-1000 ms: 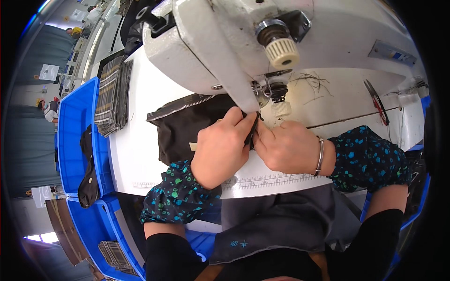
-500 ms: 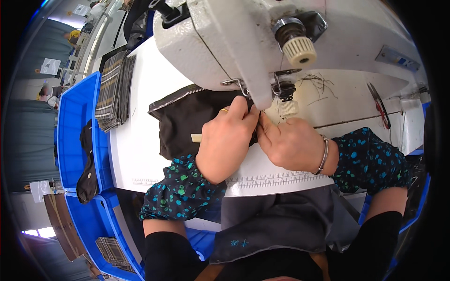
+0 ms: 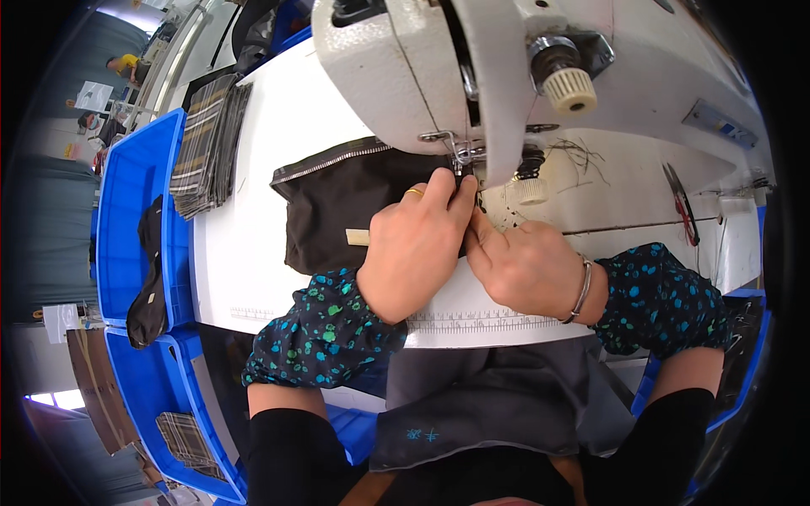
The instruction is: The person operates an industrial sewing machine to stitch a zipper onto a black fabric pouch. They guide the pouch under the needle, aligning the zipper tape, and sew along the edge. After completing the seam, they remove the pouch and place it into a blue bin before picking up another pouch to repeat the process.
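A dark brown cloth piece [image 3: 325,215] with a metal zipper [image 3: 333,160] along its far edge and a small cream tag [image 3: 357,237] lies on the white sewing table. Its right edge runs by the presser foot [image 3: 462,158] of a sewing machine [image 3: 405,93]. My left hand [image 3: 415,249] rests over the cloth, thumb and forefinger pinched on it just before the foot. Beside it, my right hand [image 3: 527,266] has its fingertips closed at the cloth's right edge, and the two hands' fingertips nearly touch. The needle's tip is hard to make out.
A stack of plaid cloth pieces [image 3: 207,148] stands at the left, by a blue bin [image 3: 175,253] with dark cloth over its rim. A lower blue bin [image 3: 139,392] holds more plaid pieces. Scissors [image 3: 682,202] and loose threads [image 3: 578,160] lie right; a ruler strip [image 3: 489,323] lines the near edge.
My view has shifted slightly, so the machine head appears farther right and the presser foot shows more clearly. Both hands keep nearly the same hold on the cloth.
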Action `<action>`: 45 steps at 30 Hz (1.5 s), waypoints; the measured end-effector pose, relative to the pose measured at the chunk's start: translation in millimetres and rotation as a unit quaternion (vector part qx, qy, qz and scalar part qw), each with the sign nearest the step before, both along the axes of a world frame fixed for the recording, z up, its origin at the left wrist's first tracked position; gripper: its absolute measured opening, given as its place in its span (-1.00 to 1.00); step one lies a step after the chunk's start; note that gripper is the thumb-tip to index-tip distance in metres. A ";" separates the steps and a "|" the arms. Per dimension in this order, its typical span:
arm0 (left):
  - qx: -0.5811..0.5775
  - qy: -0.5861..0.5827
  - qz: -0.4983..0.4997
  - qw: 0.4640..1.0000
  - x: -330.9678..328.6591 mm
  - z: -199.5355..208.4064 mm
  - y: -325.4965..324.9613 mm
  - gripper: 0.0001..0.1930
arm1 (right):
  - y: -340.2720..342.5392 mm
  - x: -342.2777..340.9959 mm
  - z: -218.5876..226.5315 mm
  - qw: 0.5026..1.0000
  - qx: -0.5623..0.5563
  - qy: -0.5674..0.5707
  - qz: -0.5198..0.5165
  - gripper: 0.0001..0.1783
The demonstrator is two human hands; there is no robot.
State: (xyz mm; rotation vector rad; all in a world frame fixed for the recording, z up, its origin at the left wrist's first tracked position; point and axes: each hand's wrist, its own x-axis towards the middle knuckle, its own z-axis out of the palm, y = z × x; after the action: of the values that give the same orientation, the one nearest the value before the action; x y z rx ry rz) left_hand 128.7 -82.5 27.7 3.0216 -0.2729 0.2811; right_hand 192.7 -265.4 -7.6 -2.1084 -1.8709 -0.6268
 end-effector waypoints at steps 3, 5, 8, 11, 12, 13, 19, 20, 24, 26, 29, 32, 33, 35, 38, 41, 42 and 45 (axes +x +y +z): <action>-0.001 -0.006 0.002 1.000 -0.2 -4.7 -1.9 -0.49 | -0.1 -0.7 0.6 1.000 -0.004 0.002 -0.002 -0.67; 0.001 -0.003 0.004 1.000 -0.6 -5.2 -1.8 -0.46 | -0.2 -0.3 0.3 1.000 -0.009 -0.001 -0.003 -0.66; -0.004 -0.012 0.006 1.000 1.6 -8.7 -1.2 -0.46 | 0.1 2.4 -0.1 1.000 -0.010 -0.013 -0.007 -0.65; 0.003 -0.029 0.013 0.999 4.3 -10.0 0.0 -0.48 | 1.2 6.0 -1.7 1.000 -0.002 -0.020 -0.016 -0.65; 0.001 -0.026 0.015 1.000 3.8 -8.5 0.3 -0.49 | 1.5 6.7 -3.1 1.000 0.000 -0.017 -0.016 -0.64; -0.001 -0.022 0.018 1.000 2.3 -5.4 1.4 -0.51 | 1.6 7.4 -3.6 1.000 0.002 -0.015 -0.016 -0.64; -0.003 -0.099 -0.043 0.994 -3.0 9.4 12.1 -0.70 | 1.0 7.7 -3.9 1.000 0.013 0.010 -0.019 -0.65; -0.009 -0.114 -0.049 0.992 -3.7 12.2 13.2 -0.71 | 1.3 7.1 -3.2 1.000 0.011 0.007 -0.019 -0.65; 0.010 -0.100 -0.083 0.991 -4.2 8.9 12.3 -0.74 | 0.2 1.1 0.2 1.000 0.005 0.002 -0.010 -0.66; 0.019 -0.107 -0.093 0.990 -1.6 7.4 11.3 -0.74 | -0.8 -2.7 0.3 1.000 0.007 0.001 -0.001 -0.65; 0.000 -0.089 -0.107 0.990 -1.1 0.1 11.0 -0.75 | -2.1 -5.9 0.0 1.000 0.011 0.002 0.008 -0.65; -0.019 -0.071 -0.112 0.991 -0.4 -1.9 10.1 -0.76 | -2.0 -7.4 -1.7 1.000 0.012 0.006 0.010 -0.65; -0.023 -0.067 -0.112 0.991 0.3 -2.0 9.9 -0.76 | -1.7 -7.4 -2.5 1.000 0.015 0.006 0.010 -0.64; -0.027 -0.073 -0.111 0.991 1.9 -3.1 10.2 -0.77 | -0.7 -6.8 -2.4 1.000 0.013 0.004 0.003 -0.63; -0.038 -0.083 -0.106 0.990 11.0 -7.3 14.2 -0.78 | 2.9 -1.7 -1.2 1.000 0.004 0.000 -0.016 -0.61; -0.039 -0.106 -0.102 0.988 21.9 -13.9 18.1 -0.77 | 6.9 5.9 -2.8 0.999 0.005 -0.001 -0.033 -0.60; -0.037 -0.116 -0.101 0.987 23.8 -15.1 19.0 -0.77 | 7.9 7.6 -3.7 0.999 0.003 0.000 -0.039 -0.60; -0.042 -0.111 -0.089 0.989 25.5 -16.0 21.9 -0.75 | 8.5 8.3 -4.8 0.998 -0.014 0.017 -0.061 -0.60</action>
State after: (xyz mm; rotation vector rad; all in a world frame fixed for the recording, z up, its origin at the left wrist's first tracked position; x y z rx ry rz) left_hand 154.2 -60.6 11.7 2.8590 -0.5311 0.5988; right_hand 201.0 -256.9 -12.4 -2.2498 -1.7539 -0.5913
